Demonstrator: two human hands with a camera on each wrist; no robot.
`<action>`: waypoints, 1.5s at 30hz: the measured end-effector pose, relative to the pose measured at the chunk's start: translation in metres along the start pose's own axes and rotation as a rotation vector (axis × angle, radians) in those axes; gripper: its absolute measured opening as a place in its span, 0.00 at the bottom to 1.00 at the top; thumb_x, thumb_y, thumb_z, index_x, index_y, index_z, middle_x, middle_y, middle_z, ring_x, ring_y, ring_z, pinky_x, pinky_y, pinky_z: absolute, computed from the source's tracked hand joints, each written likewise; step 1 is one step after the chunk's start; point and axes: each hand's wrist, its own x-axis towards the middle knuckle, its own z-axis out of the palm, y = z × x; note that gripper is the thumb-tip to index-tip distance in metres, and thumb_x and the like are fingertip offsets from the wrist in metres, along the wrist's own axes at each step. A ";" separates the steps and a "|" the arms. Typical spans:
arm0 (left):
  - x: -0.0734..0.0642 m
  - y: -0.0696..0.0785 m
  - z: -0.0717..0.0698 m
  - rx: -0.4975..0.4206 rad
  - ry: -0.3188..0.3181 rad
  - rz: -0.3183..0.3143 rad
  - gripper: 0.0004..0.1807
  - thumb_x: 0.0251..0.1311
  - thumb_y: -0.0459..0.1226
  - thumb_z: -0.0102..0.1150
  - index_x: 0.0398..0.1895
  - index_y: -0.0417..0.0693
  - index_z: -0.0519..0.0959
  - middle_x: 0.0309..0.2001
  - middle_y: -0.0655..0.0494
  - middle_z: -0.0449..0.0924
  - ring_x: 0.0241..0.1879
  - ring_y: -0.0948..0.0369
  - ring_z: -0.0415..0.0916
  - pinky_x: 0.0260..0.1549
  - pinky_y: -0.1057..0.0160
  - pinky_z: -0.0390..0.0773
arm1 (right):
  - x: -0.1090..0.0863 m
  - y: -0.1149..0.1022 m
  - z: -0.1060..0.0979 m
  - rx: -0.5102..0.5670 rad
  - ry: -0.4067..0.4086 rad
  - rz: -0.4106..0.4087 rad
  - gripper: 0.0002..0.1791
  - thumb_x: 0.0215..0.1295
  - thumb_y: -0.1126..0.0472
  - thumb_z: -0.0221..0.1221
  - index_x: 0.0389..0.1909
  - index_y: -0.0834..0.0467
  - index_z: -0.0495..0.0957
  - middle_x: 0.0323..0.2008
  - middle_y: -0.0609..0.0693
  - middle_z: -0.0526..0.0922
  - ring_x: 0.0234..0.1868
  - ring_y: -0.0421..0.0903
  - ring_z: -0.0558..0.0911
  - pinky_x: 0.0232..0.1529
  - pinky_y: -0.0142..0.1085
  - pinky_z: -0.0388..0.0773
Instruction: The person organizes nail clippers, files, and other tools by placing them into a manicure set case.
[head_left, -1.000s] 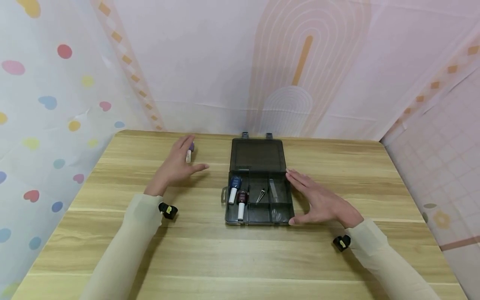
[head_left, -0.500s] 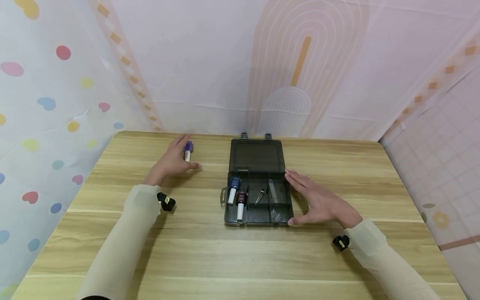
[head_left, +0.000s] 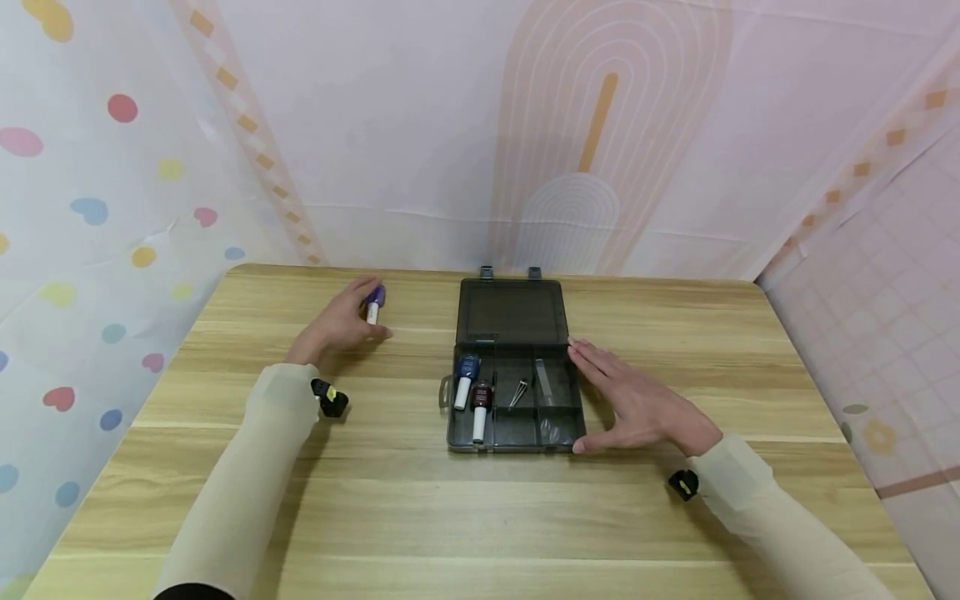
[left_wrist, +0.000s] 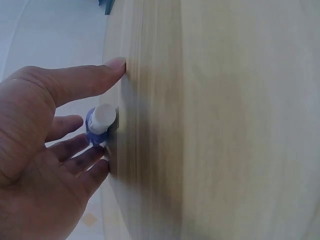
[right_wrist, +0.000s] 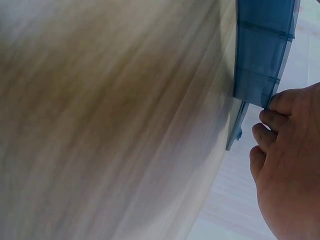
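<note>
A small purple bottle with a white cap (head_left: 372, 303) lies on the wooden table (head_left: 420, 517) at the far left. My left hand (head_left: 347, 321) is cupped around it. In the left wrist view the fingers (left_wrist: 80, 155) touch the bottle (left_wrist: 100, 125), while the thumb (left_wrist: 85, 80) stays straight and off it. A dark see-through case (head_left: 517, 433) lies with its lid (head_left: 512, 312) folded flat behind. It holds a blue bottle (head_left: 467, 375), a dark red bottle (head_left: 481, 404) and a metal tool (head_left: 520, 392). My right hand (head_left: 622, 404) rests flat against the case's right wall, fingers straight.
Patterned fabric walls (head_left: 420, 167) close in the table on the left, back and right. The case's latch tab (right_wrist: 235, 125) shows beside my right fingers (right_wrist: 272, 120) in the right wrist view. Bare wood stretches in front of the case to the near edge.
My left hand has drawn in around the purple bottle, with the thumb now nearer to it. The right hand and the case have stayed put.
</note>
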 end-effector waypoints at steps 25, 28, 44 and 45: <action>0.000 0.001 0.002 -0.048 0.090 -0.079 0.52 0.56 0.40 0.77 0.78 0.32 0.57 0.79 0.34 0.54 0.77 0.36 0.54 0.76 0.42 0.59 | 0.003 0.001 -0.001 0.026 -0.007 0.013 0.72 0.50 0.22 0.66 0.83 0.59 0.43 0.85 0.54 0.41 0.83 0.58 0.48 0.78 0.58 0.57; -0.003 0.003 0.003 -0.041 0.111 -0.068 0.52 0.54 0.41 0.78 0.78 0.33 0.59 0.78 0.35 0.55 0.77 0.35 0.54 0.76 0.39 0.58 | 0.002 0.002 -0.002 0.034 -0.007 0.018 0.72 0.50 0.23 0.67 0.83 0.59 0.42 0.85 0.53 0.40 0.83 0.58 0.48 0.78 0.58 0.58; -0.024 0.029 0.017 -0.077 0.210 -0.014 0.50 0.51 0.44 0.80 0.74 0.35 0.67 0.74 0.37 0.64 0.70 0.34 0.65 0.69 0.37 0.68 | -0.003 0.006 -0.001 0.066 0.013 0.007 0.71 0.50 0.23 0.67 0.83 0.58 0.43 0.84 0.54 0.42 0.83 0.58 0.49 0.76 0.58 0.62; -0.025 0.030 0.018 -0.080 0.211 -0.008 0.49 0.50 0.44 0.80 0.74 0.35 0.67 0.74 0.37 0.64 0.70 0.34 0.65 0.69 0.36 0.68 | -0.003 0.006 -0.001 0.063 0.014 0.005 0.71 0.51 0.23 0.67 0.83 0.58 0.43 0.84 0.54 0.42 0.83 0.57 0.49 0.76 0.58 0.62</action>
